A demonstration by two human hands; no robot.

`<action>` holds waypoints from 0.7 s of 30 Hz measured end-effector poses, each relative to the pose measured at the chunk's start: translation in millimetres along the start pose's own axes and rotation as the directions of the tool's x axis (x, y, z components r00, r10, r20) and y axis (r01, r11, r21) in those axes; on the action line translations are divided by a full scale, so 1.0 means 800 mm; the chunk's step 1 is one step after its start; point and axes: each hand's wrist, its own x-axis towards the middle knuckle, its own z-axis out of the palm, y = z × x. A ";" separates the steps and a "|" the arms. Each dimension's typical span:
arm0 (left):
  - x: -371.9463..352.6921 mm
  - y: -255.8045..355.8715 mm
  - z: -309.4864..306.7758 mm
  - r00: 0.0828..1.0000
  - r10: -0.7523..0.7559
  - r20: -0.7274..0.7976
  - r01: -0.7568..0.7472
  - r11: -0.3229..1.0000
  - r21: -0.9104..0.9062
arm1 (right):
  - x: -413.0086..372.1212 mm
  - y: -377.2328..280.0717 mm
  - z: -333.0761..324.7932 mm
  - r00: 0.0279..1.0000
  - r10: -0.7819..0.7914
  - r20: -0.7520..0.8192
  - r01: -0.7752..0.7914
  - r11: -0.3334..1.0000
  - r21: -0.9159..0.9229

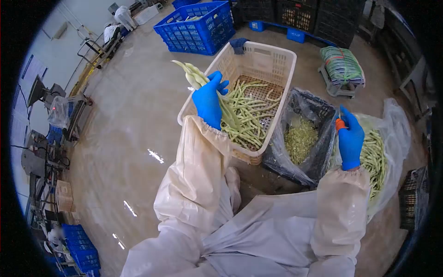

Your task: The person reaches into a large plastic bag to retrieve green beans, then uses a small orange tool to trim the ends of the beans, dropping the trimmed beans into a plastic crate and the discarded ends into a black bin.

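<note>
The person's left hand (208,100), in a blue glove, has its fingers curled around a bunch of green beans (195,76), held over the near left side of a white crate (282,54). The bunch's pale ends poke out past the fingers to the upper left, while more beans run along the other side of the glove, above the loose beans (249,108) that lie strewn across the crate's floor. The right hand (351,141), gloved in the same blue, is well apart from the bunch; its fingers are bent in around a small orange handle (340,124), and whether every fingertip presses on it cannot be told. This hand hovers near the right edge of a black crate (317,102) lined with clear plastic, where a heap of green scraps (301,139) lies. The black crate stands just beside the white one. On the other side of the right hand, an open plastic bag (396,134) on the floor (122,138) holds more green beans (374,161), partly hidden by the glove and sleeve.
</note>
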 end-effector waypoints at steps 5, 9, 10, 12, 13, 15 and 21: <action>-0.030 -0.005 0.021 0.907 -0.163 0.388 0.113 0.982 0.148 | 0.000 -0.001 -0.002 0.977 -0.198 0.079 0.211 0.952 -0.221; -0.075 -0.018 0.046 0.574 -0.438 0.692 0.269 0.899 0.346 | -0.004 -0.033 0.002 0.960 0.072 0.270 -0.107 0.987 0.117; -0.090 -0.022 0.053 0.504 -0.476 0.721 0.246 0.879 0.409 | -0.004 -0.032 0.002 0.951 0.061 0.302 -0.120 0.976 0.182; -0.110 -0.040 0.062 0.391 -0.587 0.708 0.221 0.807 0.548 | -0.002 -0.029 0.005 0.932 0.101 0.347 -0.194 0.950 0.244; -0.120 -0.045 0.067 0.381 -0.604 0.700 0.159 0.789 0.594 | -0.003 -0.028 0.006 0.920 0.117 0.373 -0.231 0.933 0.277; -0.136 -0.049 0.075 0.374 -0.627 0.683 0.027 0.744 0.668 | -0.005 -0.028 0.007 0.911 0.122 0.393 -0.259 0.912 0.317; -0.143 -0.058 0.073 0.410 -0.619 0.669 -0.048 0.718 0.694 | -0.009 -0.022 0.002 0.808 0.197 0.555 -0.376 0.898 0.229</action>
